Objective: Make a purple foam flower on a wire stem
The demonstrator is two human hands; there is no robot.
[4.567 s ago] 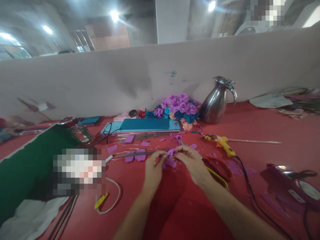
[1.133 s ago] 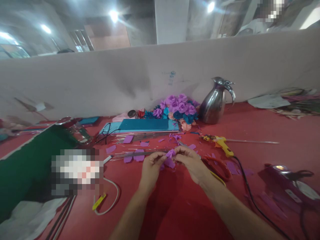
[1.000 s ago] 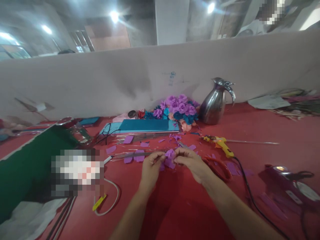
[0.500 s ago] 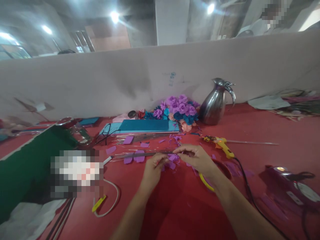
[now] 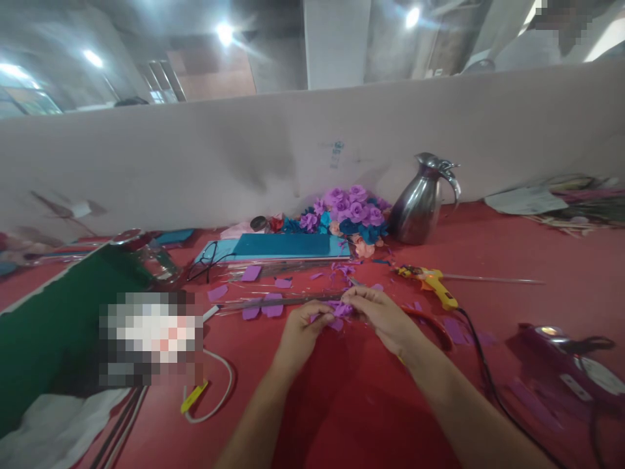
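Observation:
My left hand [image 5: 303,326] is closed in a pinch on the left side of a small crumpled piece of purple paper [image 5: 342,309]. My right hand [image 5: 379,318] pinches the same piece from the right, thumb and forefinger pressed together. Just behind both hands lies a thin dark stick [image 5: 297,299] pointing left. Loose purple paper petals [image 5: 272,305] are scattered to the left of it. Partly hidden by my right forearm is a curved red handle [image 5: 434,319] with a bit of yellow near it, perhaps scissors; I cannot tell whether my right hand touches it.
A yellow glue gun [image 5: 439,290] with a black cord lies right of my hands. Behind stand a steel jug [image 5: 422,202], paper flowers [image 5: 349,208] and stacked blue sheets [image 5: 283,245] with glasses. A purple device [image 5: 571,365] sits at right, a green box [image 5: 43,339] at left.
My right hand has shifted slightly down, and its fingers are now on the purple paper. The curved handle beside its wrist has turned, showing less yellow and more red. My left hand has barely moved.

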